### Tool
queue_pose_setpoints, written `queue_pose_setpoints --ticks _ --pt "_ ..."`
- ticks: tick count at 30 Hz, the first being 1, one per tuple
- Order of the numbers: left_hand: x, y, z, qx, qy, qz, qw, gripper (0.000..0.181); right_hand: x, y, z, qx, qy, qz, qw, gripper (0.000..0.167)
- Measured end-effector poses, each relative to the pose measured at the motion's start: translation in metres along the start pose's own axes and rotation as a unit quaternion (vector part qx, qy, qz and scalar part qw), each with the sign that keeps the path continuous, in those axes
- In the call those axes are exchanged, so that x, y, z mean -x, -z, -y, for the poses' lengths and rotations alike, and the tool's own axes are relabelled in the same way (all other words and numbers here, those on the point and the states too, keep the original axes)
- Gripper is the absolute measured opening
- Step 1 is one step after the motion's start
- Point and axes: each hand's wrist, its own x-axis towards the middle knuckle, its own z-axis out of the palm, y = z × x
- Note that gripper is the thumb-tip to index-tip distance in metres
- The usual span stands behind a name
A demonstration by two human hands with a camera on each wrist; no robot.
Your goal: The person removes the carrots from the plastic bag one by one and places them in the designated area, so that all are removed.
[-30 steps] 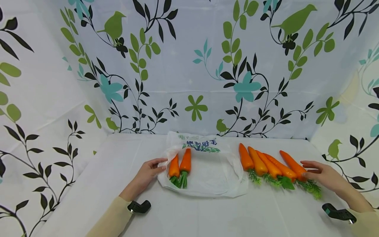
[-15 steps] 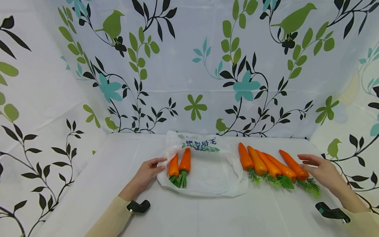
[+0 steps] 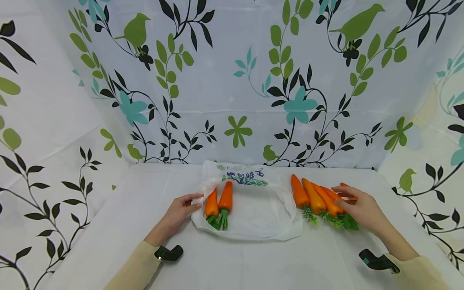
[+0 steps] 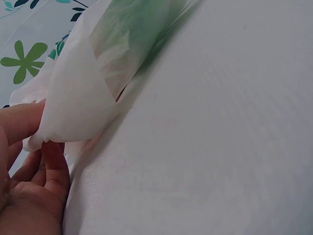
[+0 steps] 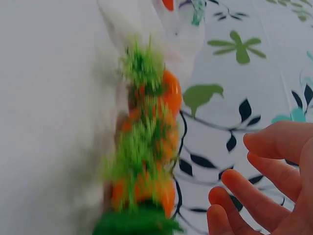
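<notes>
At the left side of a white plastic bag (image 3: 261, 217), my left hand (image 3: 174, 219) pinches the bag's edge between thumb and fingers. The left wrist view shows the gripped plastic (image 4: 78, 98) bunched at the fingertips. Two orange carrots with green stems, a left one (image 3: 212, 204) and a right one (image 3: 226, 196), lie side by side in the bag's left part. To the right of the bag lies a slanted row of several carrots (image 3: 314, 198) with leafy tops (image 5: 142, 132). Over the row's right end hovers my right hand (image 3: 366, 211), fingers spread and holding nothing; it hides the rightmost carrots.
A white cloth covers the table (image 3: 232, 266). Behind it rises a patterned curtain (image 3: 203, 133) with birds and leaves. Blue print (image 3: 246, 175) marks the bag's far flap. Each wrist wears a black device, such as the left one (image 3: 168, 253).
My right hand has moved left, from beside the rightmost carrot to over the right part of the row. The left hand keeps its hold on the bag.
</notes>
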Motion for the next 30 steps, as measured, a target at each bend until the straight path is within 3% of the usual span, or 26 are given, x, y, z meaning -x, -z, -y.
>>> queue_pose_setpoints --ticks 7,17,30 --pt "-0.001 0.0 0.002 -0.002 0.001 0.004 1.0 0.038 -0.005 -0.03 0.028 0.006 0.052 -0.007 0.9986 0.036" --pt "-0.002 0.001 0.003 -0.006 -0.006 0.003 1.0 0.038 -0.021 -0.068 0.057 -0.028 0.076 0.009 0.9966 0.031" --pt "-0.002 0.0 0.003 0.0 -0.005 0.004 1.0 0.039 -0.044 -0.103 0.085 -0.085 0.105 0.079 0.9877 0.03"
